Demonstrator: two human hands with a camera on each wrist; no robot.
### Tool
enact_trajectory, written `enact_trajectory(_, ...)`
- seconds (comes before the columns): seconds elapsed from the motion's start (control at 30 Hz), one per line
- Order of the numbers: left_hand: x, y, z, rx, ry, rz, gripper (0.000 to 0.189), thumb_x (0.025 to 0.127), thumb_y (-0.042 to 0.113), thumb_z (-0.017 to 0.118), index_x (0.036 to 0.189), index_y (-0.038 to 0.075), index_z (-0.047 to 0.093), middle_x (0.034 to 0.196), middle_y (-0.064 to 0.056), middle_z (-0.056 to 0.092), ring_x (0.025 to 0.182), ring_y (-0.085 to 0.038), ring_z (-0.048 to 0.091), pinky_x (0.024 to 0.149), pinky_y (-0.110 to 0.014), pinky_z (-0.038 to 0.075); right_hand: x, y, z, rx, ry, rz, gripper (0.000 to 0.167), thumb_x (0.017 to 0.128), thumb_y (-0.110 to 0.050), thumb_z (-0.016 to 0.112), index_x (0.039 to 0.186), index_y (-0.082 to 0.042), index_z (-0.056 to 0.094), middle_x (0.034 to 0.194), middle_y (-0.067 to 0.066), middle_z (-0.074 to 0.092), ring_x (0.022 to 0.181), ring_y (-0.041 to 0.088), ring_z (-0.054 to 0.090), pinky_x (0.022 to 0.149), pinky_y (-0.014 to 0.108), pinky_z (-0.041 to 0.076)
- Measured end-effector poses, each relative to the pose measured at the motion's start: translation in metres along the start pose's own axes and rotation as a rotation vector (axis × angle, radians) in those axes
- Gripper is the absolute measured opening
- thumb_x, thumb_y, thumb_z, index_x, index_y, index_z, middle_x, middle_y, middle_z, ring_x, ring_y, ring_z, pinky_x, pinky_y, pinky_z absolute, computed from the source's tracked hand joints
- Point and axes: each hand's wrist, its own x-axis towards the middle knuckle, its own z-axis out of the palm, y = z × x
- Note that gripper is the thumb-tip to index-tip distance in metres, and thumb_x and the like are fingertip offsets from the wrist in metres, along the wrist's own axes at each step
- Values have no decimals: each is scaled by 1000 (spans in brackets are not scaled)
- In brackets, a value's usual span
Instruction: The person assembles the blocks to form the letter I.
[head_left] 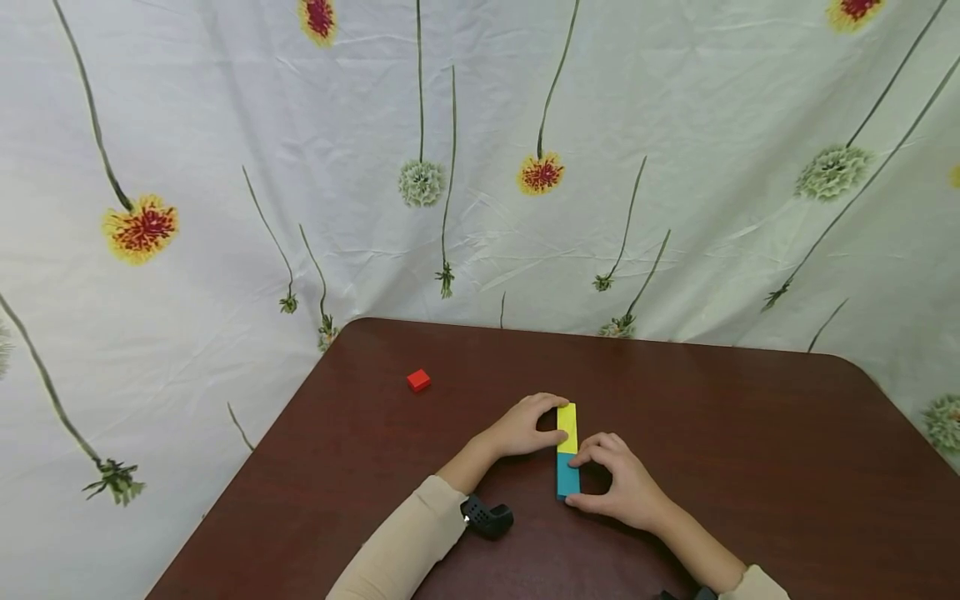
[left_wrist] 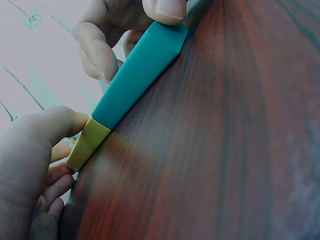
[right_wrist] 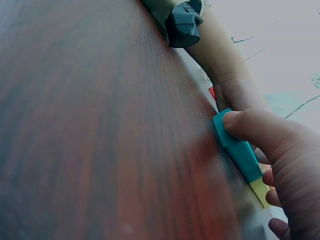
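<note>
Lying apart from hands [head_left: 521, 428], red block [head_left: 418, 380]

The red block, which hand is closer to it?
The left one. In the head view, the left hand, pinching the yellow block, is to the right of and below the red block. The right hand, pinching the blue block, is farther right and lower.

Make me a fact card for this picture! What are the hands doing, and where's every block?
Left hand: pinches the yellow block
Right hand: pinches the blue block
Yellow and blue: end to end, touching
Red block: off by itself, touched by neither hand
Table: dark reddish brown, under all three blocks
Background: pale cloth with flowers
</note>
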Motion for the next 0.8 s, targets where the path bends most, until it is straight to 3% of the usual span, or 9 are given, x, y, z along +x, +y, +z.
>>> enact_trajectory(0.2,0,1,-1,1,5,-2,54,97,31,60,145,9,47,146,-8,45,135,-27,39,108,-46,33,1,1,0,-1,-2,10,37,75,-36,86,104,-22,68,108,-13,57,102,11,49,85,38,48)
enact_trajectory(0.37,-1,1,0,0,6,-7,54,97,31,60,145,9,47,146,-7,45,135,-27,39,108,-46,33,1,2,0,9,52,77,46,77,-32,84,113,-13,62,107,-9,58,99,12,54,84,38,49)
enact_trajectory(0.5,-2,0,1,2,9,-4,54,97,31,59,145,9,47,145,-8,45,135,-27,39,108,-46,34,3,5,0,34,89,133,41,82,-27,80,115,-11,61,104,-7,57,97,13,56,83,38,50)
enact_trajectory(0.8,-2,1,-1,-18,21,23,54,96,31,59,143,7,48,144,-9,46,134,-29,40,108,-47,34,12,11,-1,46,100,150,37,84,-22,78,114,-7,63,102,-3,58,95,19,58,83,39,50)
